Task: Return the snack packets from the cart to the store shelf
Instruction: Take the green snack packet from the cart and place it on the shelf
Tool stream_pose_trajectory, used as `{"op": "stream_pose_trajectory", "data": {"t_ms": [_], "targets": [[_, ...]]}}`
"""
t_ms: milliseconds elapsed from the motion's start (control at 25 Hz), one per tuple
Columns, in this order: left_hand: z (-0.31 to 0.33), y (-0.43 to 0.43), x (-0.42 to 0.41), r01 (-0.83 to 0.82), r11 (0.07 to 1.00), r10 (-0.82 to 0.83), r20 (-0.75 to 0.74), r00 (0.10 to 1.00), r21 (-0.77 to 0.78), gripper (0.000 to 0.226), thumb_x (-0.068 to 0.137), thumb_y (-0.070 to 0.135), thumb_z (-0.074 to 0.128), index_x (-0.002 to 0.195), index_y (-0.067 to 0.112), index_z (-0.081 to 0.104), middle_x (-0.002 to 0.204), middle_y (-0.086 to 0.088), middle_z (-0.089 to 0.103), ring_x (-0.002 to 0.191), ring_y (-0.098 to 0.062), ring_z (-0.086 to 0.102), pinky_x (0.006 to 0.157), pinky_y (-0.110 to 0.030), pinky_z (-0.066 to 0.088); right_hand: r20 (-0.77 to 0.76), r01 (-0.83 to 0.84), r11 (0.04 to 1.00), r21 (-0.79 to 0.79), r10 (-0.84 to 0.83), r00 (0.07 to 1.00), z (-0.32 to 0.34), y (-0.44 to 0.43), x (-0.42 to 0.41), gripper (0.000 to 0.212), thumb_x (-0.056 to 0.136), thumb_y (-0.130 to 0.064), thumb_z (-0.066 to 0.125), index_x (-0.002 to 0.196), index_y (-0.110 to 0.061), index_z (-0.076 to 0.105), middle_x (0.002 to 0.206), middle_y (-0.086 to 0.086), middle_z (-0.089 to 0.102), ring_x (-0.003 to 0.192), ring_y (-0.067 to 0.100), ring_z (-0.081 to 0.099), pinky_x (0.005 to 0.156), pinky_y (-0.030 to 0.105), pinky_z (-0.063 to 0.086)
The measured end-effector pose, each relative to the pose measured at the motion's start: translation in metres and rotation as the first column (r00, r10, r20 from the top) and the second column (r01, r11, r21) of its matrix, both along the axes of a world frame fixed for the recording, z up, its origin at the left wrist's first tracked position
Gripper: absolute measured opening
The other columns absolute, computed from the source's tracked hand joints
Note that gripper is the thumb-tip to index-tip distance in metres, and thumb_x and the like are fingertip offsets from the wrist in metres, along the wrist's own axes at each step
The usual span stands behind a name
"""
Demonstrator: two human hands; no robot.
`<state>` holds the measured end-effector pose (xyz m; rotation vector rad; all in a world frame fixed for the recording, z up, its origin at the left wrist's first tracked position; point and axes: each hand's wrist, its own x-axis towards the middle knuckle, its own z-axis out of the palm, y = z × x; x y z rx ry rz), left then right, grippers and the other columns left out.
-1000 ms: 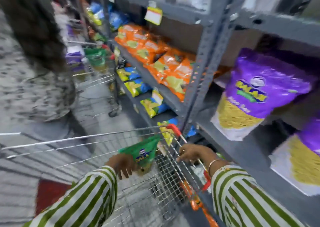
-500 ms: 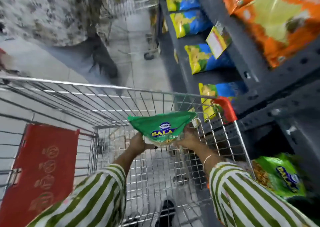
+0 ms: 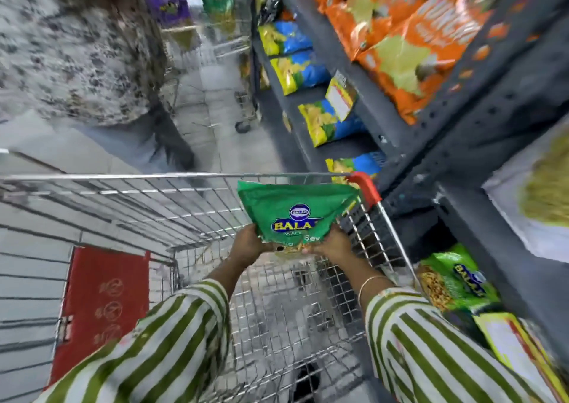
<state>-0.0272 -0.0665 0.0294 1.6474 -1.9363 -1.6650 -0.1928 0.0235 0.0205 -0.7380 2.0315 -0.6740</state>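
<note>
A green snack packet [image 3: 292, 208] with a blue logo is held up over the wire cart [image 3: 129, 187], near its far right corner. My left hand [image 3: 249, 245] grips the packet's lower left edge and my right hand [image 3: 332, 245] grips its lower right edge. The cart basket below my arms looks bare through its mesh. The dark grey store shelf [image 3: 480, 236] runs along the right side, close beside the cart. A matching green packet [image 3: 452, 282] lies on a low shelf level just right of my right sleeve.
Orange packets [image 3: 409, 36] fill an upper shelf; yellow-and-blue packets [image 3: 329, 122] line a lower one. Another person [image 3: 92, 63] in patterned clothes stands ahead on the left, with a second loaded cart [image 3: 215, 33] beyond. A red child-seat flap [image 3: 101, 304] hangs at the cart's near left.
My right hand left the cart rim and joined the left on the green packet. The packet has risen above the cart and my view has tilted down toward the basket.
</note>
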Motion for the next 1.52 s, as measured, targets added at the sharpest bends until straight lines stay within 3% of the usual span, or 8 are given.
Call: {"op": "stream_pose_trajectory", "data": {"t_ms": [280,400,600,680,800,960,1160,1520], "targets": [[0.142,0.021,-0.029,0.397,0.867,-0.425,-0.032,0.904,-0.299,0.078,0.04,0.039,0.081,0.107,0.003,0.064,0.108,-0.018,0.071,0.1,-0.03,0.066,0.09,-0.041,0.053,-0.185,0.182,0.936,-0.301,-0.244,0.952,0.151,0.084,-0.001,0.074,0.056,-0.005,0.085,0.121,0.002,0.049,0.121,0.018,0.061,0.108,0.019,0.061,0.092,0.025,0.049],[0.207,0.049,-0.051,0.518,0.744,-0.569,0.005,0.822,-0.422,0.059,0.056,0.032,0.082,0.108,0.009,0.066,0.105,-0.006,0.071,0.102,-0.019,0.064,0.083,-0.027,0.051,-0.225,0.246,0.911,-0.331,-0.33,0.917,0.213,0.135,-0.004,0.067,0.059,-0.007,0.083,0.118,0.001,0.052,0.114,0.011,0.063,0.088,0.003,0.059,0.067,0.01,0.044],[0.282,0.134,-0.082,0.682,0.497,-0.759,0.112,0.641,-0.536,0.062,0.066,0.047,0.07,0.115,0.01,0.062,0.104,-0.009,0.07,0.09,-0.011,0.065,0.078,-0.023,0.048,-0.326,0.357,0.855,-0.378,-0.483,0.812,0.264,0.237,-0.018,0.073,0.046,-0.042,0.086,0.103,-0.004,0.063,0.106,0.015,0.07,0.1,0.025,0.065,0.085,0.04,0.052],[0.296,0.179,-0.093,0.701,0.469,-0.799,0.081,0.596,-0.537,0.051,0.071,0.035,0.072,0.113,0.007,0.063,0.094,-0.01,0.068,0.064,0.001,0.062,0.061,-0.014,0.05,-0.349,0.395,0.838,-0.377,-0.523,0.777,0.275,0.288,-0.021,0.071,0.045,-0.043,0.086,0.101,-0.004,0.064,0.106,0.014,0.071,0.099,0.024,0.065,0.087,0.041,0.052],[0.295,0.252,-0.119,0.729,0.417,-0.879,-0.037,0.475,-0.543,0.069,0.059,0.035,0.081,0.118,0.005,0.06,0.118,-0.015,0.065,0.097,-0.012,0.059,0.09,-0.03,0.051,-0.323,0.471,0.779,-0.413,-0.609,0.724,0.292,0.375,-0.013,0.064,0.055,-0.025,0.086,0.11,-0.006,0.061,0.115,0.01,0.067,0.102,0.017,0.059,0.085,0.032,0.048],[0.287,0.354,-0.155,0.793,0.388,-0.909,-0.052,0.414,-0.469,0.049,0.07,0.02,0.075,0.115,0.004,0.062,0.102,-0.006,0.065,0.09,-0.015,0.058,0.068,-0.029,0.053,-0.323,0.571,0.729,-0.377,-0.681,0.657,0.293,0.48,-0.02,0.073,0.056,-0.03,0.085,0.118,-0.005,0.057,0.118,0.008,0.064,0.101,0.014,0.057,0.08,0.025,0.044],[0.277,0.45,-0.203,0.874,0.277,-0.959,-0.055,0.278,-0.399,0.05,0.077,0.017,0.069,0.124,0.01,0.052,0.112,-0.006,0.06,0.098,-0.02,0.054,0.076,-0.033,0.05,-0.303,0.681,0.613,-0.401,-0.79,0.533,0.282,0.57,-0.033,0.079,0.048,-0.037,0.085,0.115,-0.003,0.058,0.118,0.015,0.065,0.111,0.027,0.059,0.096,0.039,0.049],[0.261,0.497,-0.244,0.922,0.273,-0.962,-0.093,0.257,-0.276,0.051,0.077,0.017,0.069,0.123,0.012,0.049,0.114,-0.002,0.055,0.103,-0.018,0.048,0.09,-0.041,0.047,-0.184,0.767,0.467,-0.44,-0.883,0.433,0.252,0.612,-0.047,0.065,0.064,-0.019,0.081,0.121,-0.006,0.053,0.119,0.005,0.062,0.111,0.02,0.056,0.092,0.03,0.047]]}}
